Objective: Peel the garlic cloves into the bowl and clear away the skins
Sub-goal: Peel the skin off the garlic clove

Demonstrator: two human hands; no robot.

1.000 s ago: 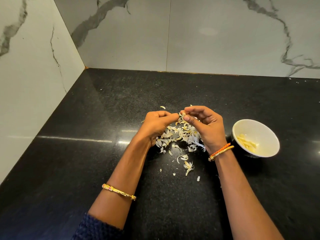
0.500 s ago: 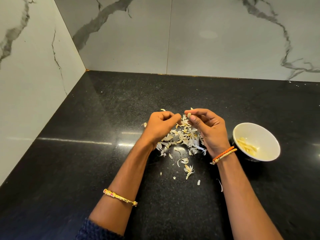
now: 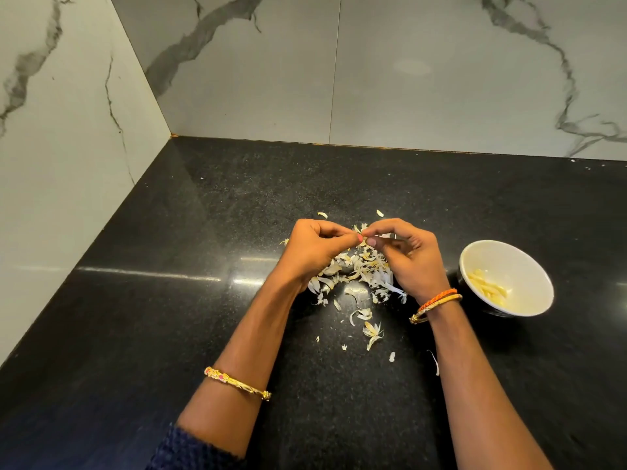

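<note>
My left hand (image 3: 314,247) and my right hand (image 3: 407,256) meet fingertip to fingertip above a heap of papery garlic skins (image 3: 356,273) on the black counter. Between the thumbs and forefingers both hands pinch a small garlic clove (image 3: 364,239), mostly hidden by the fingers. A white bowl (image 3: 529,266) with a dark outside stands just right of my right wrist. Inside it lie several peeled, pale yellow cloves (image 3: 488,291).
Loose skin scraps (image 3: 371,330) are scattered toward me from the heap, and a few lie beyond the hands (image 3: 322,215). The black granite counter (image 3: 169,317) runs into a corner of white marble walls at left and back.
My hands had drawn slightly apart half a second ago; now the fingertips are closed together again on the clove. The bowl and skins stay put.
</note>
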